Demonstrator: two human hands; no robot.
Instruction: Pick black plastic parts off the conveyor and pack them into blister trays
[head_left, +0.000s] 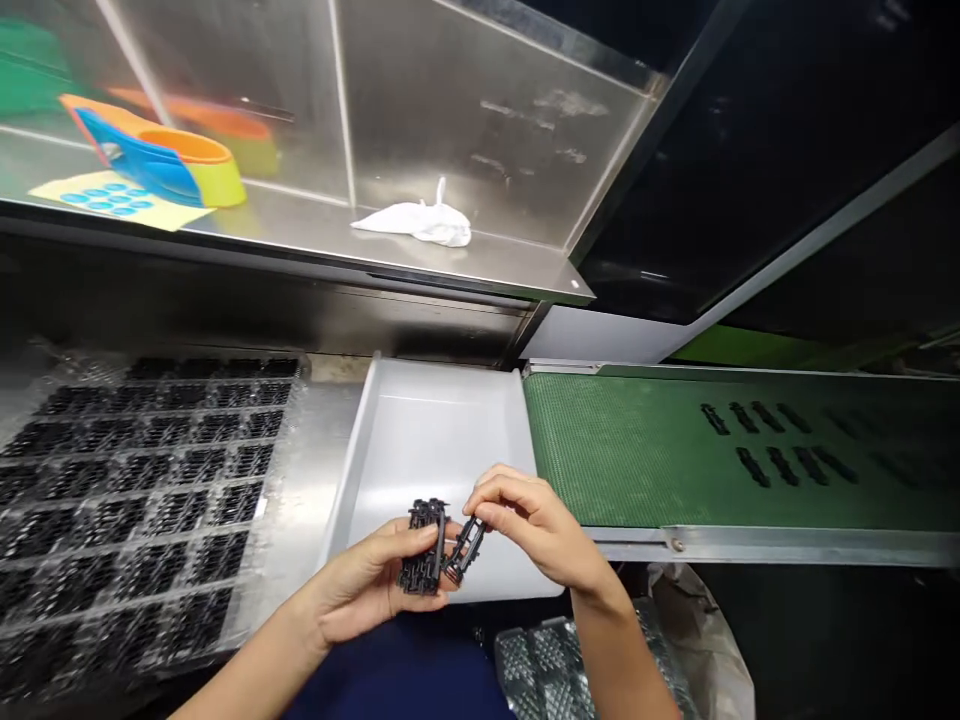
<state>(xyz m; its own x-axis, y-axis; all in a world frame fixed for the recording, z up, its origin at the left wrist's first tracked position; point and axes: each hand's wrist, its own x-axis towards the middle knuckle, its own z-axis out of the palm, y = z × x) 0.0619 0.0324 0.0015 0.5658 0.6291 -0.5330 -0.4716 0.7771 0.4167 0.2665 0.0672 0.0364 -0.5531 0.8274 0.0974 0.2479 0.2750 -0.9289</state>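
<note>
My left hand [382,575] holds a stack of black slotted plastic parts [422,550], its thumb lying across the top. Beside the stack, my right hand [529,520] pinches a single black part [466,548] by its upper end between thumb and fingers. That part is tilted, and its lower end is close to the fingertips of my left hand. Both hands are over the near part of a white tray [442,430]. Some of my left fingers are hidden behind the stack.
Clear trays of black parts [150,480] lie at the left. On the right, a green conveyor belt [615,450] carries two rows of black parts [780,465]. A metal shelf [300,235] above holds a tape dispenser [172,165] and a white crumpled item [427,222]. Clear plastic trays [544,665] sit below.
</note>
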